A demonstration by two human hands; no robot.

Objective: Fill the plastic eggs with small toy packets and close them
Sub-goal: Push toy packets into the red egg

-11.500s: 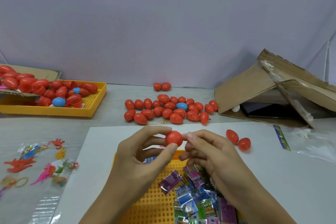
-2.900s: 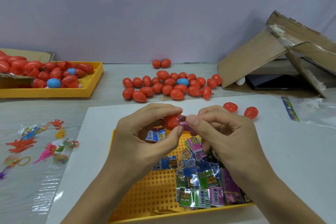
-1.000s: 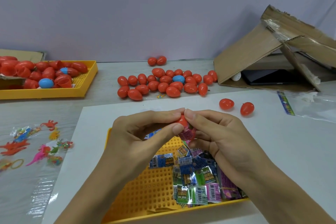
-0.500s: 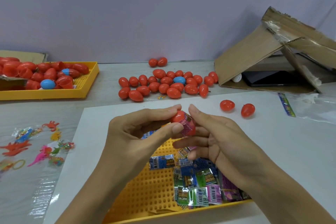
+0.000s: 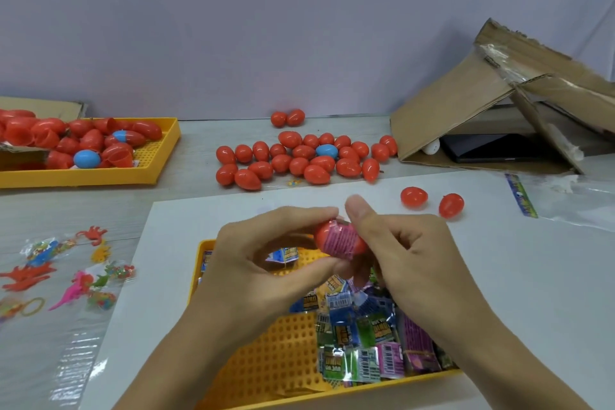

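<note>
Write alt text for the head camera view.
Two hands, left and right, press a pink packet into a red egg above a yellow tray of packets. More red eggs lie on the table behind.

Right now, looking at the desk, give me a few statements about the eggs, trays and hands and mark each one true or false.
1. Both hands, left hand and right hand, hold one red egg half. True.
2. A pink packet sits in it. True.
3. The loose egg pile is all red. False: one blue egg is in it.
4. The near tray holds eggs. False: it holds packets.
</note>
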